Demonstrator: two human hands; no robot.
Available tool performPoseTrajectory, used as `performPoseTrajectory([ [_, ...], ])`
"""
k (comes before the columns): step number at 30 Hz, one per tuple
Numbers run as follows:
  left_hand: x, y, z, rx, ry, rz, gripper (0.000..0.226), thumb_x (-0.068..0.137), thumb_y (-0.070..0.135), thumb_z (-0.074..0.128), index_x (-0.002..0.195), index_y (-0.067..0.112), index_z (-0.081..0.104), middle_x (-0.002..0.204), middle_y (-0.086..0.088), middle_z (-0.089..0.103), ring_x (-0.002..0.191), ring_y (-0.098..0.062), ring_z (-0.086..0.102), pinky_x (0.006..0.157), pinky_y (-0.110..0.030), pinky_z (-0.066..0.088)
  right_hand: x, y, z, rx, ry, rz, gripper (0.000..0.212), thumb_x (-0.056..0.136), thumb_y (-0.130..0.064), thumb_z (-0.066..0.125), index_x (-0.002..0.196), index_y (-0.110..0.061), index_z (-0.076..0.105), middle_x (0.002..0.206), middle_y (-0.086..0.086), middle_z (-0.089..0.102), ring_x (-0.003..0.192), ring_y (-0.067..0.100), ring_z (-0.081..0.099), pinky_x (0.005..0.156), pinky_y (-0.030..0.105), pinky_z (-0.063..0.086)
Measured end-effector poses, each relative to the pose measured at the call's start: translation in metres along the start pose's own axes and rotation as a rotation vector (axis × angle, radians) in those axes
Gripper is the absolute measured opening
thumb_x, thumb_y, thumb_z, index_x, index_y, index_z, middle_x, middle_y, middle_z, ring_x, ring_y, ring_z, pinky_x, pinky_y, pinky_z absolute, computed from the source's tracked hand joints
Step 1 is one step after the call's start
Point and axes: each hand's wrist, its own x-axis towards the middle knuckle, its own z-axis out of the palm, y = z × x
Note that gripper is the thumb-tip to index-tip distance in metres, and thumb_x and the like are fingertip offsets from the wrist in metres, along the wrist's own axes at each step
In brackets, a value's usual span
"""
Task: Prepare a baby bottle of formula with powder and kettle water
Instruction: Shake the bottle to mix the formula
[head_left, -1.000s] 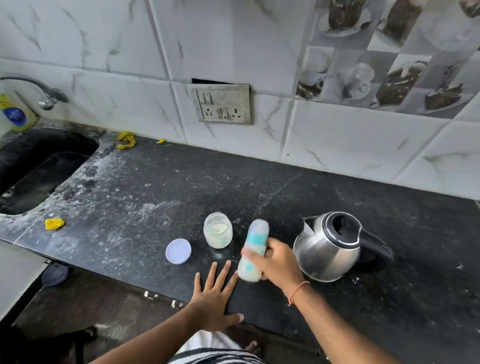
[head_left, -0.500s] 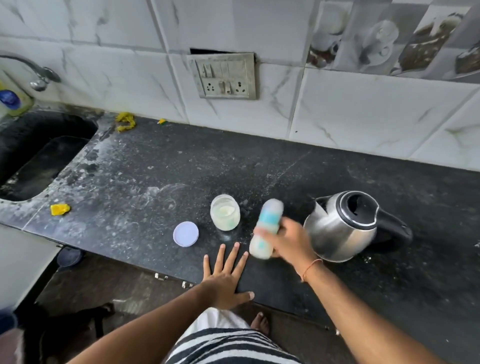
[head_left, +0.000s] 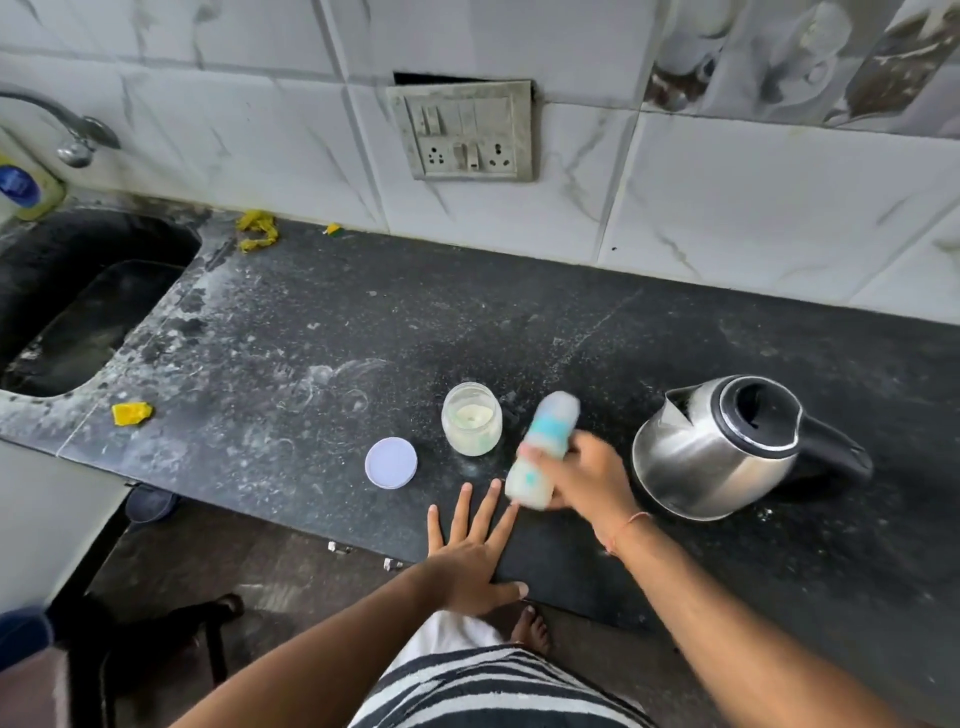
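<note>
My right hand (head_left: 587, 480) grips a capped baby bottle (head_left: 543, 449) with a teal band and milky liquid inside; the bottle is tilted and blurred, held just above the black counter (head_left: 311, 338). My left hand (head_left: 475, 551) lies flat on the counter's front edge, fingers spread, holding nothing. An open jar of formula powder (head_left: 471, 425) stands just left of the bottle, and its pale round lid (head_left: 390, 462) lies further left. The steel kettle (head_left: 717, 449) with a black handle and open top sits right of my right hand.
A dark sink (head_left: 88, 301) with a tap (head_left: 67, 132) lies at the far left. A switch and socket plate (head_left: 465, 132) is on the tiled wall. Yellow scraps (head_left: 131, 412) lie near the sink, with more yellow scraps (head_left: 255, 231) by the wall. The floor lies below the counter's front edge.
The bottle stays in my right hand and shifts slightly with motion blur, as in shaking. My left hand remains flat on the counter edge. The view has tilted a little.
</note>
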Motion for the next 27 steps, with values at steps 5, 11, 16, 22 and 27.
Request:
performPoseTrajectory([
  [5,0.003,0.000,0.004,-0.012,0.007,0.004,0.114,0.097,0.077,0.051,0.164,0.043,-0.035,0.162,0.007,-0.058,0.148,-0.032,-0.057,0.121,-0.078,-0.025,0.000,-0.002,0.008,0.040,-0.117,0.092,0.056,0.067,-0.058,0.097,0.105,-0.022,0.077,0.102,0.001,0.084,0.090,0.017,0.083,0.066,0.045,0.070],
  [11,0.003,-0.003,0.002,-0.028,0.008,0.018,0.114,0.097,0.075,0.053,0.165,0.043,-0.032,0.163,0.007,-0.057,0.148,-0.032,-0.057,0.121,-0.078,-0.025,0.003,-0.003,0.012,0.249,-0.065,0.121,0.045,0.078,-0.044,0.096,0.111,-0.020,0.078,0.105,0.005,0.084,0.093,0.018,0.083,0.065,0.042,0.068],
  [16,0.005,-0.002,0.002,-0.029,0.008,0.017,0.117,0.095,0.076,0.055,0.164,0.044,-0.034,0.166,0.007,-0.055,0.148,-0.031,-0.056,0.122,-0.076,-0.026,0.009,0.001,0.012,0.374,0.094,0.149,0.051,0.078,-0.050,0.093,0.114,-0.017,0.078,0.107,0.009,0.084,0.094,0.024,0.083,0.073,0.054,0.070],
  [22,0.003,-0.002,0.001,-0.036,-0.003,0.022,0.118,0.095,0.076,0.055,0.163,0.045,-0.036,0.161,0.012,-0.060,0.149,-0.031,-0.056,0.122,-0.077,-0.026,0.016,-0.001,0.006,0.514,0.145,0.180,0.040,0.089,-0.039,0.089,0.117,-0.012,0.076,0.108,0.014,0.083,0.094,0.031,0.083,0.073,0.048,0.069],
  [27,-0.002,-0.003,-0.004,-0.019,-0.029,0.016,0.117,0.097,0.075,0.055,0.162,0.045,-0.038,0.160,0.009,-0.061,0.148,-0.032,-0.057,0.122,-0.076,-0.026,0.014,-0.005,0.006,0.348,-0.004,0.143,0.049,0.080,-0.041,0.095,0.117,-0.015,0.078,0.106,0.008,0.084,0.092,0.023,0.084,0.069,0.049,0.070],
])
